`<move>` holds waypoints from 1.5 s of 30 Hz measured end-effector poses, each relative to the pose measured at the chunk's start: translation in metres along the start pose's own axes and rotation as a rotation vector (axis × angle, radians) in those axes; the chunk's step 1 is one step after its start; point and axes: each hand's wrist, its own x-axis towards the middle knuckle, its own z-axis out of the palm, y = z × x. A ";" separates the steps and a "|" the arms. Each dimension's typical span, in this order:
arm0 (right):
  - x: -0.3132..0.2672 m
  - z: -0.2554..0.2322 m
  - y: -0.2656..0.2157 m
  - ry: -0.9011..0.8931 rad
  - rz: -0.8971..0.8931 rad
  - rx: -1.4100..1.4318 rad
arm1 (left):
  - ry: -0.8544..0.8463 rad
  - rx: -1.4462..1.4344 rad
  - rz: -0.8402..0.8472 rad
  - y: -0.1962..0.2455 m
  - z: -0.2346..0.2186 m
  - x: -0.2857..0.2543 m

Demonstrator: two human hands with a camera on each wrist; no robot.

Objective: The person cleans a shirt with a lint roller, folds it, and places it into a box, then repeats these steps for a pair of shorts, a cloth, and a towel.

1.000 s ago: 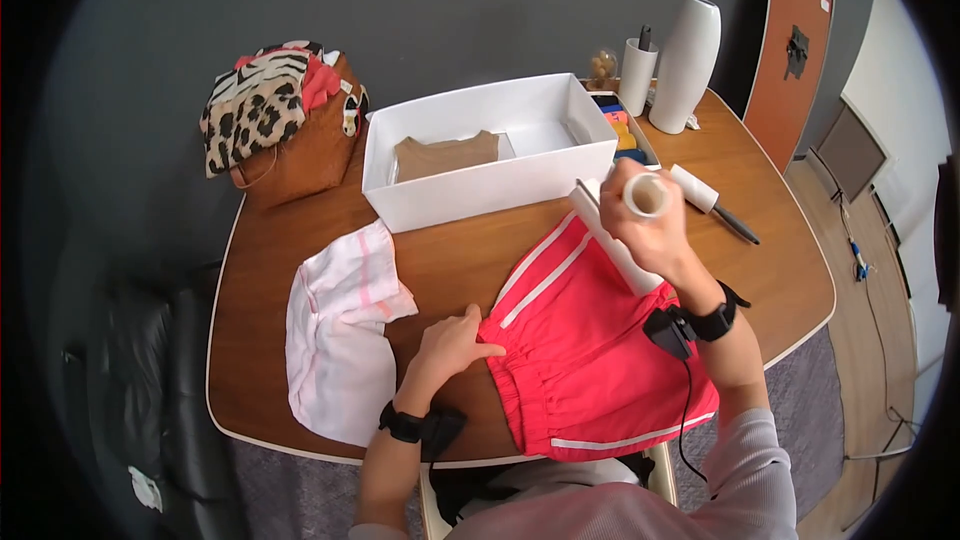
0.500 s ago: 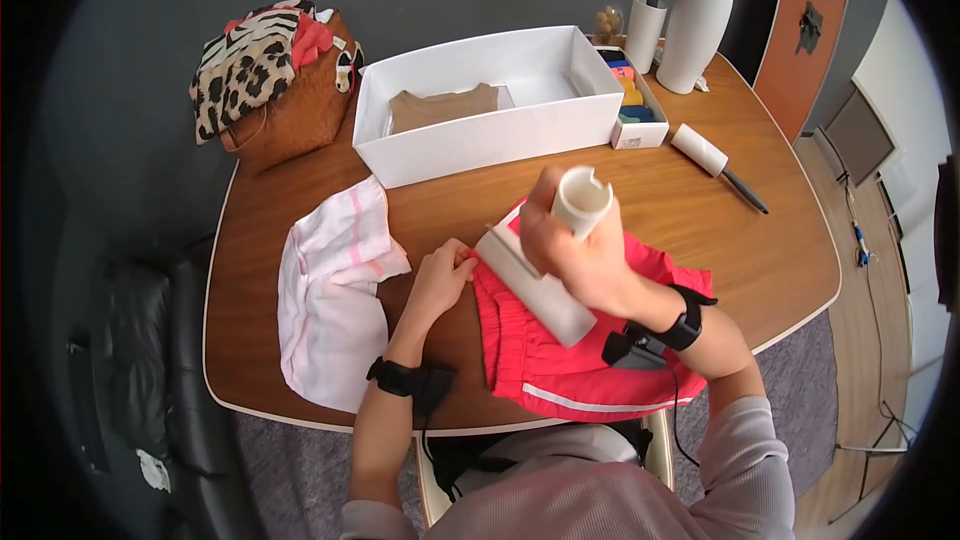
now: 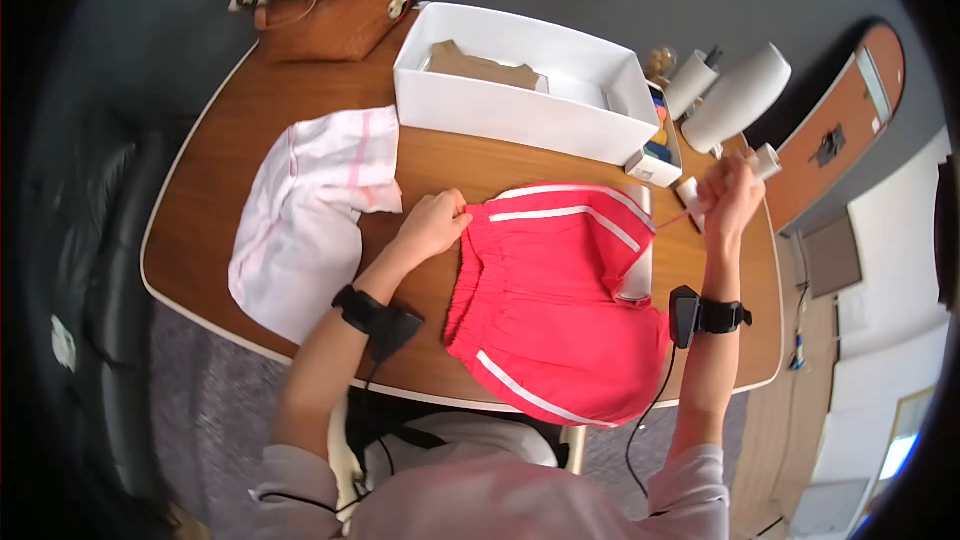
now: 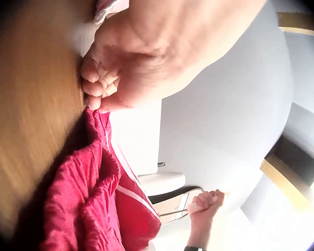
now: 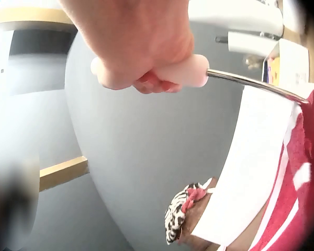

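Red shorts with white stripes lie on the table, waistband to the left. At the waistband's upper corner my left hand pinches the cloth, as the left wrist view also shows my left hand doing. My right hand grips the white handle of a lint roller, raised at the right. From the handle a metal rod runs to the shorts' edge. The white roller lies partly behind the lifted leg of the shorts, which covers much of it.
A folded white and pink cloth lies at left. Behind stand a white box holding a brown garment, a small box with colourful items, and a white vase. A brown bag is at back left. Another roller sits behind my right hand.
My right hand and the roller have moved right, off the waistband to the leg end, and a leg edge is now raised over the roller. My left hand still pinches the waistband corner.
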 end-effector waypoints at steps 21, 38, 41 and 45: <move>-0.047 -0.056 -0.110 -0.195 -0.333 0.112 | -0.730 0.650 0.183 0.143 0.081 0.016; -0.048 -0.064 -0.120 -0.110 -0.355 0.104 | -0.375 0.752 -0.065 0.169 0.075 -0.012; -0.047 -0.063 -0.118 -0.085 -0.393 -0.012 | -0.491 0.945 -0.232 0.147 0.082 -0.026; -0.047 -0.061 -0.117 -0.084 -0.398 -0.014 | -0.629 0.979 -0.192 0.143 0.077 -0.025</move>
